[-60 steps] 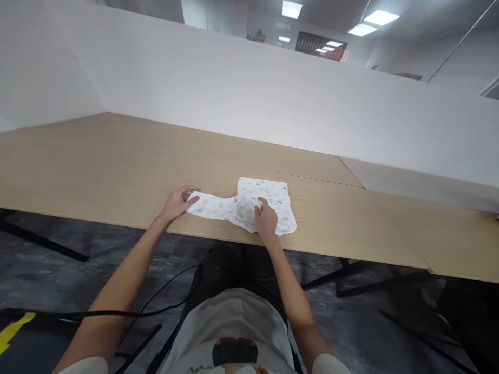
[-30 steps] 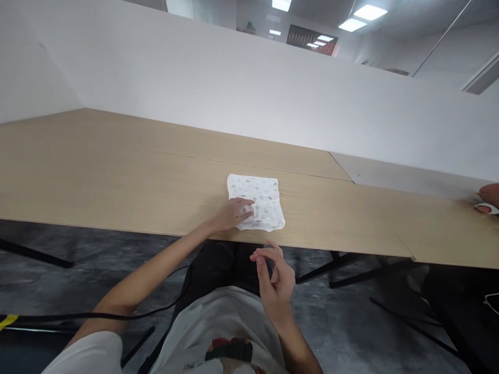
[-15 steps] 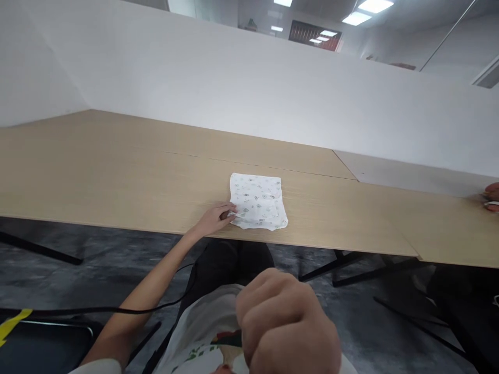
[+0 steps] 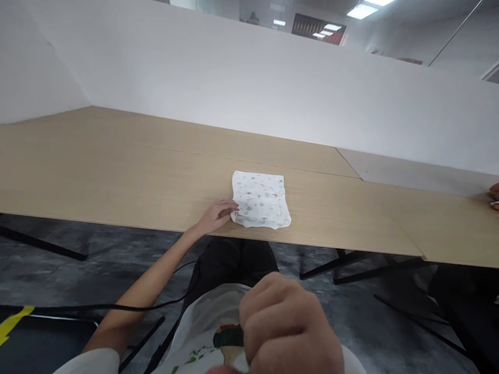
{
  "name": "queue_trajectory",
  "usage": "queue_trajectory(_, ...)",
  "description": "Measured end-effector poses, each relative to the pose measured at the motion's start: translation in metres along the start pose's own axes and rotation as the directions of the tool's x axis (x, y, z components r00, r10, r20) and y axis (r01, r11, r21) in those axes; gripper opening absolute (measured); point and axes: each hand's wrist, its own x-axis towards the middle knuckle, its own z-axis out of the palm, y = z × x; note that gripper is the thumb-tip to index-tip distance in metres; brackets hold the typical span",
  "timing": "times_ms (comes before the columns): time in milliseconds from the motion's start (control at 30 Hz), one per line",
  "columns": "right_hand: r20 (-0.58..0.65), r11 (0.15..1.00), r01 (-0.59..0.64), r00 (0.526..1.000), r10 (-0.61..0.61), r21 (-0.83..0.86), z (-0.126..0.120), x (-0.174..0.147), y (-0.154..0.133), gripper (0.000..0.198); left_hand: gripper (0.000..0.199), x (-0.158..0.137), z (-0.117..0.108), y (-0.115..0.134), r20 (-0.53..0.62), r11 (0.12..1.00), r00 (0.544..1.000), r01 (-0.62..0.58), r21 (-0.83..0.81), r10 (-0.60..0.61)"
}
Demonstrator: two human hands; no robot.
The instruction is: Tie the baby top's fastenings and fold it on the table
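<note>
A white cloth (image 4: pixel 260 195) with a small scattered print lies roughly square on the table, near its front edge. Its near part has a folded layer on top, and the lower border is wavy. My left hand (image 4: pixel 218 214) is at the cloth's left edge, fingers stretched over the border and thumb apart from them. Close to the camera, my right hand (image 4: pixel 290 324) is raised in front of my chest with its fingers curled closed. Whatever it may hold is hidden behind the knuckles.
The long wooden table (image 4: pixel 156 176) runs against a white partition (image 4: pixel 218 78). Another person's hand (image 4: pixel 494 192) shows at the far right edge. A black cable (image 4: pixel 152 307) crosses over my left arm, and a dark case with yellow tape (image 4: pixel 15 324) is at lower left.
The small fold at the cloth's lower left, pinched by my left hand before, now lies flatter, and the thumb has drawn back from it. My right hand stays closed; the view has shifted slightly.
</note>
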Motion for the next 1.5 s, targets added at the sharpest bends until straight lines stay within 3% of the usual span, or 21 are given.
queue_trajectory(100, 0.018, 0.986, -0.1, 0.995, 0.103, -0.135, -0.012, -0.003, 0.031, 0.022, 0.033, -0.005, -0.003, -0.001, 0.032, 0.997, 0.999, -0.004, 0.076, 0.002)
queue_trajectory(200, 0.029, 0.875, -0.273, 0.95, 0.309, -0.4, -0.036, -0.022, 0.096, 0.011, 0.034, -0.009, -0.007, -0.004, 0.055, 0.987, 0.998, -0.003, 0.163, -0.006)
queue_trajectory(267, 0.066, 0.763, -0.29, 0.915, 0.397, -0.578, -0.051, -0.043, 0.146, 0.026, 0.032, -0.01, -0.009, -0.008, 0.061, 0.977, 0.998, -0.018, 0.212, 0.005)
queue_trajectory(333, 0.13, 0.708, -0.252, 0.889, 0.439, -0.66, -0.06, -0.066, 0.19, 0.04, 0.031, -0.008, -0.01, -0.012, 0.056, 0.964, 0.998, -0.045, 0.264, 0.032)
queue_trajectory(467, 0.159, 0.768, -0.269, 0.888, 0.432, -0.581, -0.061, -0.098, 0.235, 0.037, 0.031, 0.0, -0.006, -0.019, 0.07, 0.933, 0.992, -0.122, 0.337, 0.105)
queue_trajectory(567, 0.074, 0.832, -0.359, 0.901, 0.426, -0.423, -0.06, -0.101, 0.237, 0.024, 0.034, 0.003, -0.005, -0.015, 0.101, 0.934, 0.987, -0.154, 0.322, 0.128)
queue_trajectory(667, -0.02, 0.837, -0.475, 0.872, 0.489, -0.272, -0.069, -0.089, 0.234, 0.02, 0.035, 0.006, -0.012, -0.001, 0.057, 0.968, 0.995, -0.097, 0.233, 0.086)
queue_trajectory(767, -0.083, 0.771, -0.62, 0.784, 0.615, -0.147, -0.081, -0.062, 0.243, 0.023, 0.037, 0.02, -0.024, 0.01, -0.066, 0.996, 0.998, 0.019, 0.09, -0.013)
queue_trajectory(867, -0.176, 0.68, -0.733, 0.67, 0.721, -0.006, -0.087, -0.024, 0.272, 0.032, 0.037, 0.05, -0.035, 0.004, -0.207, 0.99, 0.968, 0.137, -0.032, -0.14)
queue_trajectory(1033, -0.251, 0.522, -0.849, 0.489, 0.836, 0.085, -0.061, 0.027, 0.346, 0.035, 0.026, 0.104, -0.033, -0.046, -0.431, 0.925, 0.826, 0.374, -0.065, -0.364)
queue_trajectory(1133, -0.261, 0.361, -0.932, 0.351, 0.899, -0.01, -0.036, 0.029, 0.38, 0.03, 0.021, 0.113, -0.023, -0.076, -0.429, 0.827, 0.757, 0.56, 0.039, -0.492)
queue_trajectory(1167, -0.266, 0.326, -0.944, 0.329, 0.906, -0.056, -0.03, 0.027, 0.387, 0.029, 0.021, 0.113, -0.019, -0.082, -0.416, 0.79, 0.741, 0.608, 0.081, -0.527)
queue_trajectory(1233, -0.283, 0.309, -0.937, 0.343, 0.895, -0.16, -0.021, 0.02, 0.395, 0.028, 0.022, 0.109, -0.013, -0.091, -0.395, 0.738, 0.725, 0.657, 0.154, -0.564)
queue_trajectory(1300, -0.296, 0.331, -0.908, 0.4, 0.867, -0.259, -0.02, 0.014, 0.397, 0.026, 0.024, 0.106, -0.008, -0.094, -0.39, 0.73, 0.739, 0.651, 0.207, -0.549)
queue_trajectory(1367, -0.293, 0.343, -0.88, 0.44, 0.849, -0.328, -0.024, 0.01, 0.396, 0.024, 0.026, 0.106, -0.005, -0.096, -0.383, 0.755, 0.768, 0.616, 0.225, -0.513)
queue_trajectory(1500, -0.291, 0.34, -0.865, 0.455, 0.841, -0.369, -0.034, 0.002, 0.391, 0.023, 0.03, 0.109, -0.001, -0.1, -0.323, 0.813, 0.806, 0.562, 0.152, -0.496)
